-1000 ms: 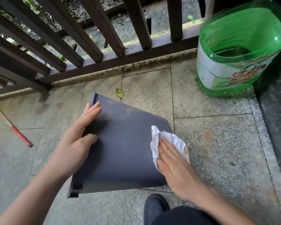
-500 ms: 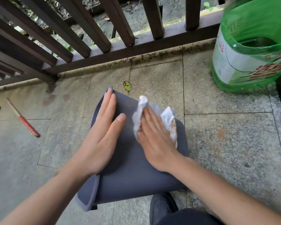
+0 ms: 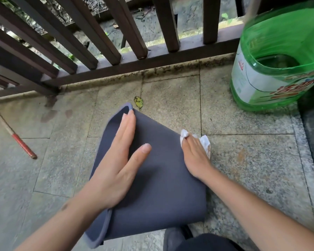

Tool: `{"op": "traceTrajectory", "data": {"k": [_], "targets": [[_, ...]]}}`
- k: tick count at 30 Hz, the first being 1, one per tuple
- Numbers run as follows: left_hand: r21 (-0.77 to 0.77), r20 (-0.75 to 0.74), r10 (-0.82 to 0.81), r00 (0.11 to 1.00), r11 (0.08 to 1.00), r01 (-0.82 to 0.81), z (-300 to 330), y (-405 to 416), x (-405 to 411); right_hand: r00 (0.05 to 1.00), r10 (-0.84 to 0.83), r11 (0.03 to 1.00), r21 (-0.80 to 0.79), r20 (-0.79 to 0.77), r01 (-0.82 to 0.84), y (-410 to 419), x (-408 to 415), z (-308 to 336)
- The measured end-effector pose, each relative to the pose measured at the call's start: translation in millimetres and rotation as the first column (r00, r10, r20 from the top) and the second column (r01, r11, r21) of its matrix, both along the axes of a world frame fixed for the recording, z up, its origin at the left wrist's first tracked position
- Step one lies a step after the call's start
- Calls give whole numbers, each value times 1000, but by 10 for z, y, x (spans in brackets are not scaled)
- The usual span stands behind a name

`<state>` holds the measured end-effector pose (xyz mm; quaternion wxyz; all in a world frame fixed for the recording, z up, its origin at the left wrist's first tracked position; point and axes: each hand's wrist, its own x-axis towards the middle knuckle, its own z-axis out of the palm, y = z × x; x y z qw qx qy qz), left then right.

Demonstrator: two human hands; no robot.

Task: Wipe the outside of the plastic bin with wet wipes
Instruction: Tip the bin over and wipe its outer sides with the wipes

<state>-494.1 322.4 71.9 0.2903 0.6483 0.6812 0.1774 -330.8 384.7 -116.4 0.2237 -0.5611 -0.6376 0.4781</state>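
A dark grey plastic bin (image 3: 158,189) lies on its side on the stone floor, its rim towards the left. My left hand (image 3: 120,160) rests flat on the upturned side, fingers stretched towards the far corner. My right hand (image 3: 195,154) presses a white wet wipe (image 3: 205,141) against the bin's right edge. The wipe sticks out past my fingertips and shows brownish dirt marks.
A large cut-open green plastic bottle (image 3: 277,57) stands at the far right. A dark wooden railing (image 3: 116,51) runs along the back. A red-handled stick (image 3: 16,136) lies on the left floor. A yellow leaf (image 3: 138,102) lies beyond the bin. My dark shoe (image 3: 176,236) is below.
My right hand slid the wipe from the middle of the bin's top side over to its right edge. My left hand stayed flat on the bin.
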Motion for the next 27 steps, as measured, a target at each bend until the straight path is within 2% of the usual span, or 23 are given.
{"op": "traceTrajectory", "data": {"k": [2,5,8,11,13,15,17,20,23,27], "targets": [[5,-11,-54,999,999,54,7,30,95,999,5,997,76,-46,-2,-37,-92,180],[22,-20,-104,994,994,104,7,67,180,985,152,941,318,-87,-117,59,-446,587],[33,-43,-136,990,990,138,-23,79,166,967,212,921,360,-140,-150,169,-717,828],[41,-64,-125,990,991,128,-67,71,27,941,311,882,409,-136,-232,254,-664,681],[26,-96,-74,993,997,77,-75,35,-85,948,252,932,312,-193,-184,268,-520,460],[11,-123,-58,991,998,60,-55,-18,-156,973,175,981,105,-148,-161,271,-323,168],[13,-149,-107,983,994,110,-45,-61,-181,983,140,982,-113,-116,-153,223,-107,-91],[-10,-179,-183,967,983,184,-47,-96,-132,996,45,934,-351,-83,-72,56,151,-342],[-16,-197,-250,948,968,252,-49,-108,-87,988,-114,876,-479,-105,50,-160,231,-387],[-70,-129,-81,988,995,72,-88,47,-25,973,-158,857,-512,-166,52,-385,191,-384]]}}
